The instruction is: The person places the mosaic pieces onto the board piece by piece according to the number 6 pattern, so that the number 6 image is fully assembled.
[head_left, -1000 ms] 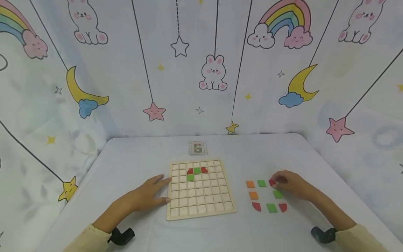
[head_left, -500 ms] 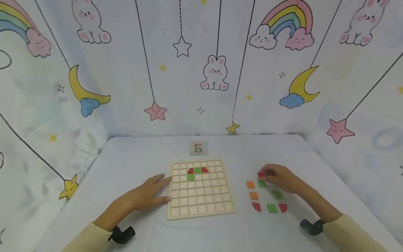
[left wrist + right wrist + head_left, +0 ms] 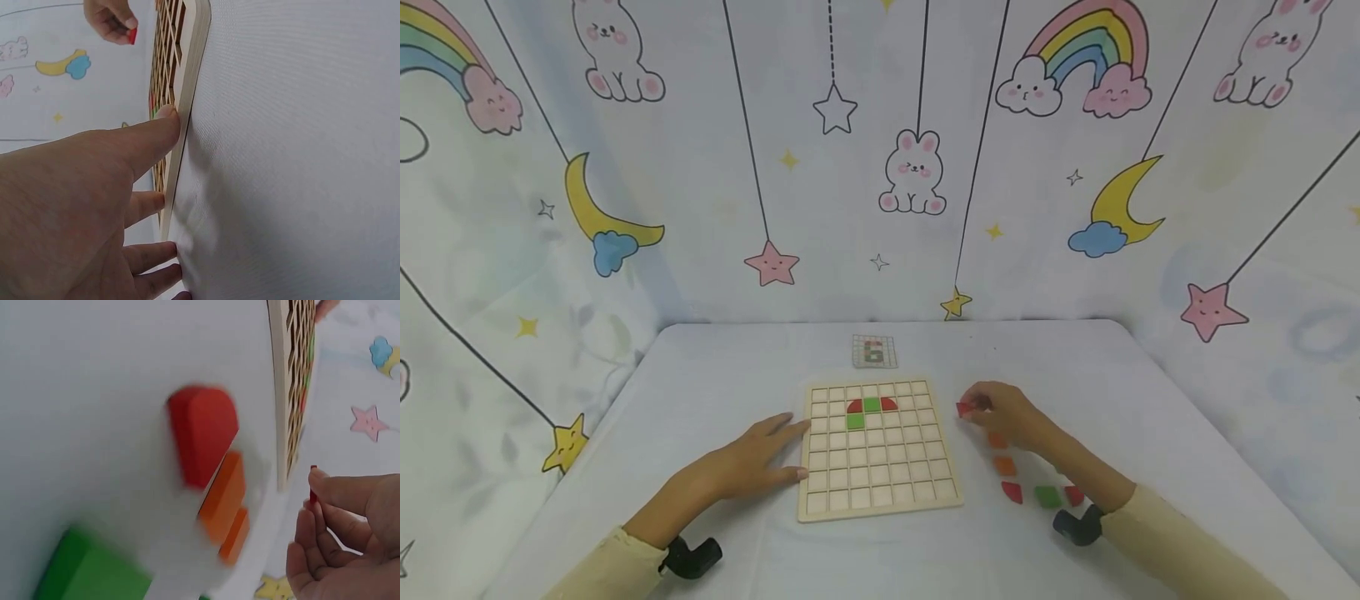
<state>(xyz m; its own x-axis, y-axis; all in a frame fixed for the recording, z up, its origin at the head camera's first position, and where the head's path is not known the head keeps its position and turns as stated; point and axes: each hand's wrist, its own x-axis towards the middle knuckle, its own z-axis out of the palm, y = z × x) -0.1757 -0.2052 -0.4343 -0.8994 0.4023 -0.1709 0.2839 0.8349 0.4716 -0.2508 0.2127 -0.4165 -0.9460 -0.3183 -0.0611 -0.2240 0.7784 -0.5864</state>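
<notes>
My right hand (image 3: 1009, 411) pinches a red quarter-round tile (image 3: 964, 409) between thumb and fingertips, raised just right of the wooden grid board (image 3: 880, 479). In the right wrist view the same red tile (image 3: 314, 487) shows edge-on between thumb and finger. My left hand (image 3: 745, 462) lies against the board's left edge with fingers spread; in the left wrist view the thumb (image 3: 156, 134) touches the board's rim. Set in the board's upper cells are a green tile (image 3: 872, 405), another green tile (image 3: 855, 422) and two red quarter-rounds, one at each end of the upper row.
Right of the board lie orange squares (image 3: 1004, 466), red quarter-rounds (image 3: 1012, 492) and a green square (image 3: 1047, 497), some partly behind the right arm. A small pattern card (image 3: 874, 352) with a coloured figure lies beyond the board. A patterned cloth backdrop rises behind the table.
My right hand has carried the red quarter-round tile from among the loose tiles leftward to near the board's right edge. The left hand has stayed at the board's left edge.
</notes>
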